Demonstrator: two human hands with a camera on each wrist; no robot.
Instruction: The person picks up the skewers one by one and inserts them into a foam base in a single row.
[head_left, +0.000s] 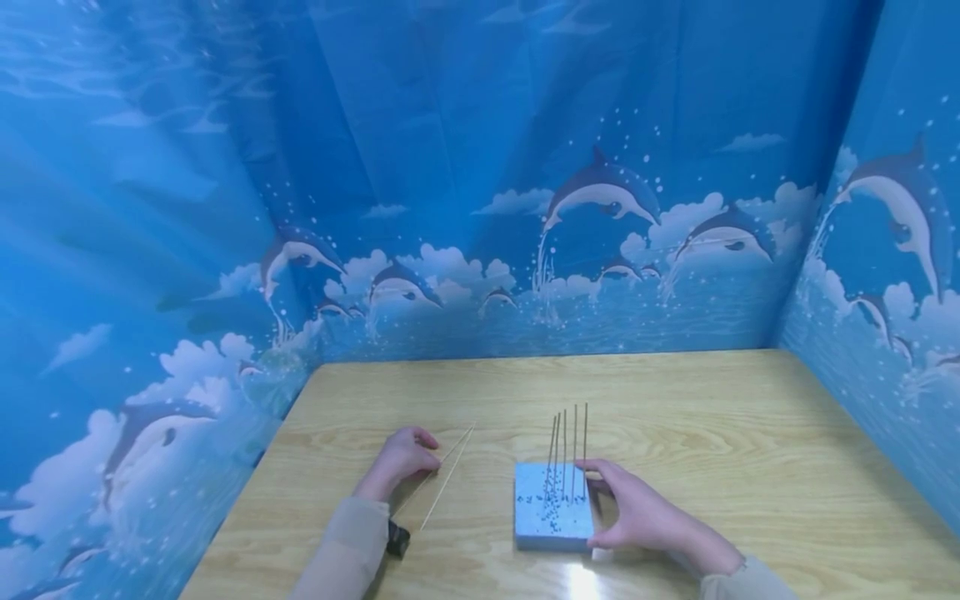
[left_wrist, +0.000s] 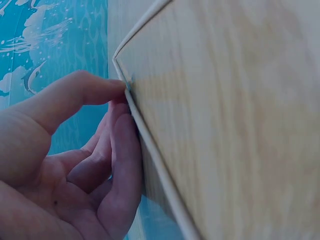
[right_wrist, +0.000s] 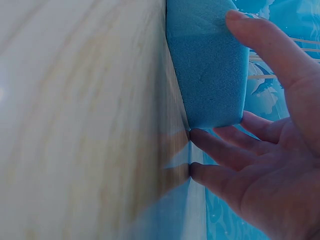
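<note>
Toward the left of the table, my left hand (head_left: 405, 457) pinches a thin wooden stick (left_wrist: 155, 145) between thumb and fingers, low over the tabletop. A second stick (head_left: 442, 493) lies on the wood beside it, their far ends meeting in a narrow V. My right hand (head_left: 637, 507) grips the right side of a light blue foam block (head_left: 531, 527), thumb at the near corner and fingers at the far one. Several thin sticks (head_left: 575, 446) stand upright in the block's top, which carries many small dark dots. The right wrist view shows the block's plain blue side (right_wrist: 210, 75).
The wood-grain table (head_left: 720, 425) bears everything here. Blue curtains (head_left: 450, 167) printed with dolphins and clouds enclose it at the back and both sides. A small black object (head_left: 398, 540) sits at the left sleeve's cuff.
</note>
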